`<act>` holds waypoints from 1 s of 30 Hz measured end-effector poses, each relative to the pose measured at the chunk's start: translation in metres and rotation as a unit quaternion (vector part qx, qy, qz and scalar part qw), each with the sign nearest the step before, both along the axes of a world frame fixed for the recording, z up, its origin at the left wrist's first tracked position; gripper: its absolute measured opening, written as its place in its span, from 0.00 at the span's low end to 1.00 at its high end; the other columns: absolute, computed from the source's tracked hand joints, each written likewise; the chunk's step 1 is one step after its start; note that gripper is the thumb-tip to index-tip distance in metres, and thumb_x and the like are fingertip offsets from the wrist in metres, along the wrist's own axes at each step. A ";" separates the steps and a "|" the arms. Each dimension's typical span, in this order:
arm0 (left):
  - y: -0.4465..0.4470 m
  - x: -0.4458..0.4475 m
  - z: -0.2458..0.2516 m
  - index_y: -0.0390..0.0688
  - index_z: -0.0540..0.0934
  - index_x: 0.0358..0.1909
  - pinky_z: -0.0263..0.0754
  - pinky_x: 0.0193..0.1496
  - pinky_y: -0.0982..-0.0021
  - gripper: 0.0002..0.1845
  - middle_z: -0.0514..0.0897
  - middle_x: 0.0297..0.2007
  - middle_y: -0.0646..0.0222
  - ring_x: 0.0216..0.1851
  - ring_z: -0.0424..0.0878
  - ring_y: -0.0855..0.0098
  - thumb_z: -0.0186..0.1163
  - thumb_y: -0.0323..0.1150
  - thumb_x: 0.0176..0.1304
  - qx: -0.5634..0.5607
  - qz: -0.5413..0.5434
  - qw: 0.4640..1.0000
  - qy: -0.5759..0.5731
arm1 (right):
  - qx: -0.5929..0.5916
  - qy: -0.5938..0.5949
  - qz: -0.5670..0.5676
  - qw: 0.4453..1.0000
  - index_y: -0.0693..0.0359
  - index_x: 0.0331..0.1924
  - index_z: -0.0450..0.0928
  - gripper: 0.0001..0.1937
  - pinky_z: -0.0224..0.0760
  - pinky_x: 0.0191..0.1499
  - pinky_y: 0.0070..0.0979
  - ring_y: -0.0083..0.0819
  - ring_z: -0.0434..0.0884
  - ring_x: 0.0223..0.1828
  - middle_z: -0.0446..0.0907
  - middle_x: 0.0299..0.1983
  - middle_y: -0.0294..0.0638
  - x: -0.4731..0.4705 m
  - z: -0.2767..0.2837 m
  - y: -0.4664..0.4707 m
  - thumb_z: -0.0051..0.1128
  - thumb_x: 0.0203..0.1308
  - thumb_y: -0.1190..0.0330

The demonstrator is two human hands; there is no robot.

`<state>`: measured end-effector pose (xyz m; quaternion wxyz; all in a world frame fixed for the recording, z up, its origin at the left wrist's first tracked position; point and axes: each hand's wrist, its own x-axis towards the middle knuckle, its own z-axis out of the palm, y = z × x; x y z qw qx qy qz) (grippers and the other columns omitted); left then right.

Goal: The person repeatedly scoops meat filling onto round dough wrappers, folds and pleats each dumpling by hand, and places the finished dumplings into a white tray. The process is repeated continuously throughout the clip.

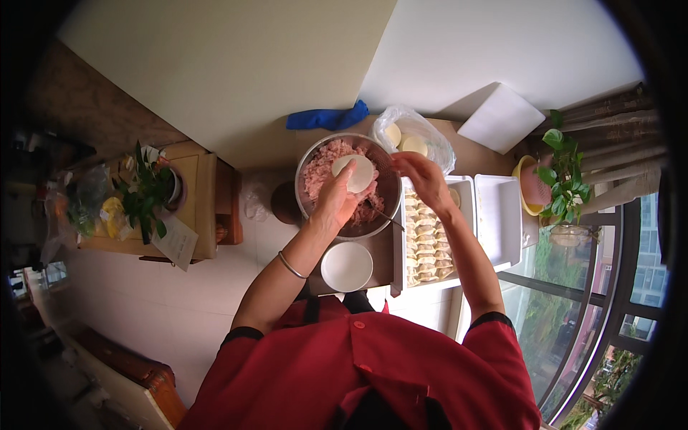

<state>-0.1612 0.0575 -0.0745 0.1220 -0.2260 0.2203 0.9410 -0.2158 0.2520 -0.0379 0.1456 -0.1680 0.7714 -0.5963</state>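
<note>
My left hand (pixel 338 199) holds a round, pale dumpling wrapper (pixel 355 174) flat, with the thumb resting on top. Beneath it is a large metal bowl (pixel 391 180) of minced pink meat filling (pixel 327 158). A thin metal utensil handle (pixel 391 219) leans over the bowl's lower right rim. Beside that rim, my right hand (pixel 422 174) hovers with bent fingers; whether anything is between its fingertips is unclear. Below the right hand, a white plastic tray (pixel 399 258) carries rows of folded dumplings (pixel 427 247). A clear plastic bag (pixel 439 144) behind the hand contains more round wrappers (pixel 414 145).
A white bowl (pixel 346 266) stands near the table's front edge. Another white tray (pixel 499 220) adjoins the dumpling tray. A blue cloth (pixel 328 118) and a white panel (pixel 501 118) lie along the wall. At right is a potted plant (pixel 564 174); at left, a wooden cabinet (pixel 201 193).
</note>
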 end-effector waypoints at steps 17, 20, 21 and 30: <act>-0.066 0.135 -0.067 0.33 0.74 0.48 0.75 0.47 0.69 0.15 0.81 0.42 0.62 0.43 0.81 0.69 0.43 0.22 0.62 -0.336 -0.016 0.937 -0.096 | 0.211 0.233 0.057 0.948 0.63 0.43 0.79 0.09 0.75 0.40 0.32 0.43 0.80 0.38 0.80 0.38 0.45 0.120 -0.029 -0.007 0.56 0.59 0.74; -0.058 0.126 -0.085 0.35 0.75 0.47 0.74 0.50 0.67 0.14 0.80 0.42 0.65 0.43 0.79 0.70 0.46 0.22 0.62 -0.289 -0.057 0.951 -0.096 | 0.241 0.245 0.150 0.927 0.62 0.45 0.79 0.11 0.76 0.44 0.33 0.43 0.80 0.41 0.80 0.40 0.43 0.124 -0.034 -0.009 0.57 0.58 0.73; -0.058 0.123 -0.087 0.35 0.74 0.50 0.75 0.52 0.65 0.14 0.81 0.44 0.63 0.45 0.80 0.68 0.48 0.23 0.64 -0.300 -0.077 0.947 -0.087 | 0.250 0.247 0.172 0.920 0.62 0.46 0.79 0.12 0.76 0.45 0.33 0.43 0.80 0.42 0.80 0.40 0.43 0.125 -0.035 -0.008 0.57 0.57 0.73; -0.061 0.118 -0.078 0.34 0.74 0.47 0.75 0.52 0.66 0.13 0.80 0.43 0.65 0.44 0.80 0.69 0.47 0.22 0.62 -0.295 -0.099 0.948 -0.065 | 0.262 0.219 0.137 0.930 0.62 0.42 0.80 0.09 0.76 0.42 0.34 0.43 0.80 0.41 0.80 0.39 0.44 0.129 -0.032 -0.001 0.56 0.58 0.73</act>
